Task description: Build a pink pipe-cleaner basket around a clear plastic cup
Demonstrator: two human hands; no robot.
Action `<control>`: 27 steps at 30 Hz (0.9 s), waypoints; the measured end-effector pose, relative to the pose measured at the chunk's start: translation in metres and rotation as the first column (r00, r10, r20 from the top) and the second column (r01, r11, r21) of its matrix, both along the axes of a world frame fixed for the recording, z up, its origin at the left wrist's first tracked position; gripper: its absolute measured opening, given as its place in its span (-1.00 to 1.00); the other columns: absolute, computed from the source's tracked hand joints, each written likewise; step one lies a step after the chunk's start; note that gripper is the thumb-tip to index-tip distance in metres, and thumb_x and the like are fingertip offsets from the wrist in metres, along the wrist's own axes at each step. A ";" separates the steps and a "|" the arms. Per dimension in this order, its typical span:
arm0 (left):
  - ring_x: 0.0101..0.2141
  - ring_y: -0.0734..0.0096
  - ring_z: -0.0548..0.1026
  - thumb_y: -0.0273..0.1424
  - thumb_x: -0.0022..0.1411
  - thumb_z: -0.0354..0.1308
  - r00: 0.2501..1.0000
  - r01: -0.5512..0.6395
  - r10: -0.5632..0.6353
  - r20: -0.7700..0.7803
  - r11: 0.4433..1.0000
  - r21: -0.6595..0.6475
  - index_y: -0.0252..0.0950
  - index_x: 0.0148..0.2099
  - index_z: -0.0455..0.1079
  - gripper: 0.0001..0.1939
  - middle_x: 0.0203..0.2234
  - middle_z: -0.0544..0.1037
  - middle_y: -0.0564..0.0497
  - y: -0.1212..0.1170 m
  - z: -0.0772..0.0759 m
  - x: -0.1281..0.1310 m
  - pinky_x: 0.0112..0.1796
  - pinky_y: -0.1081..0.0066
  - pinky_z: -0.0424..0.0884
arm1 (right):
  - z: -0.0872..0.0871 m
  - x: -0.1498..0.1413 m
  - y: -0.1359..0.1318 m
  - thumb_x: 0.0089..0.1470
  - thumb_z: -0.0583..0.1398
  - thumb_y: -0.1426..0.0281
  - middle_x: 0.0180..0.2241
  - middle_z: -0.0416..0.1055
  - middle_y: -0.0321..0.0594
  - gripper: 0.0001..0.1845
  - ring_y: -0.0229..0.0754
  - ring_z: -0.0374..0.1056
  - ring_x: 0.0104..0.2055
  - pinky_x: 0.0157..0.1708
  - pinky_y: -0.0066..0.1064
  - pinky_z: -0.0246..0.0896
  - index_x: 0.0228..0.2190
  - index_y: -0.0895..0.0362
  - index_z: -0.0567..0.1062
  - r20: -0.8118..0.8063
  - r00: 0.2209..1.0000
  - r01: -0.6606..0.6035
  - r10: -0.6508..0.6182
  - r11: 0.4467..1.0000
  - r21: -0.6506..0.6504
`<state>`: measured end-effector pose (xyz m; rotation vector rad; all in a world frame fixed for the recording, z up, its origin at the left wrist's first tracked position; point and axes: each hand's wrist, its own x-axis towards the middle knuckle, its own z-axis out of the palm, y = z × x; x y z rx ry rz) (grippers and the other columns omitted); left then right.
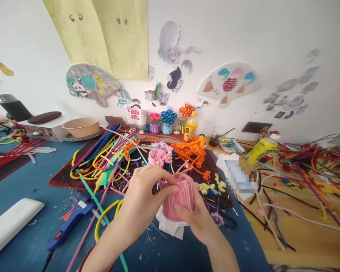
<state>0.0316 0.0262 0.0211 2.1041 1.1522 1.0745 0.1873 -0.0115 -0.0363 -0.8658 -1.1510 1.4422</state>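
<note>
Both my hands hold a small pink ribbed pot (178, 198) made of pipe cleaners, just above a piece of white tissue (170, 226). My left hand (146, 196) wraps over its left side, thumb and fingers pinched on the rim. My right hand (195, 217) cups it from below and the right, thumb pressed on the front. Behind them lie pink pipe-cleaner flowers (158, 155), an orange twisted bunch (191, 151) and small yellow flowers (212, 186).
A pile of coloured pipe cleaners (110, 155) covers a dark mat (62, 175). A blue glue gun (72, 219) lies at the left front, a white bar (11, 221) beyond it. A yellow bottle (190, 127), flower pots (167, 121) and a bowl (81, 126) stand at the wall.
</note>
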 end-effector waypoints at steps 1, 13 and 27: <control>-0.33 0.38 0.46 -0.49 0.15 0.32 1.000 -0.007 0.007 0.002 1.000 -0.005 -0.19 -0.34 0.48 -0.90 -0.42 0.58 0.15 0.000 0.001 -0.001 -0.18 0.29 0.27 | 0.000 0.000 -0.001 0.09 0.30 0.09 0.05 0.40 -0.19 -0.41 -0.07 0.38 0.10 0.06 -0.31 0.32 0.07 -0.06 0.25 -0.004 1.000 -0.001 0.001 1.000 -0.008; -0.34 0.47 0.50 -0.45 0.17 0.28 0.994 0.039 -0.030 0.100 0.995 -0.089 -0.19 -0.32 0.52 -0.95 -0.39 0.60 0.17 0.000 0.009 -0.001 -0.26 0.42 0.35 | -0.005 0.000 0.004 0.00 0.36 0.10 0.06 0.45 -0.13 -0.25 0.05 0.24 0.26 0.11 -0.15 0.30 0.15 -0.05 0.23 -0.020 1.000 -0.002 0.003 1.000 0.031; -0.32 0.35 0.51 -0.44 0.18 0.22 0.999 0.006 -0.009 -0.051 0.999 -0.049 -0.15 -0.29 0.49 -0.93 -0.39 0.59 0.15 0.000 0.005 0.000 -0.18 0.24 0.33 | -0.008 0.009 -0.004 0.19 0.22 0.13 0.25 0.19 -0.15 -0.19 -0.07 0.18 0.28 0.26 -0.22 0.08 0.31 -0.10 -0.05 0.137 0.991 -0.007 0.008 1.000 -0.013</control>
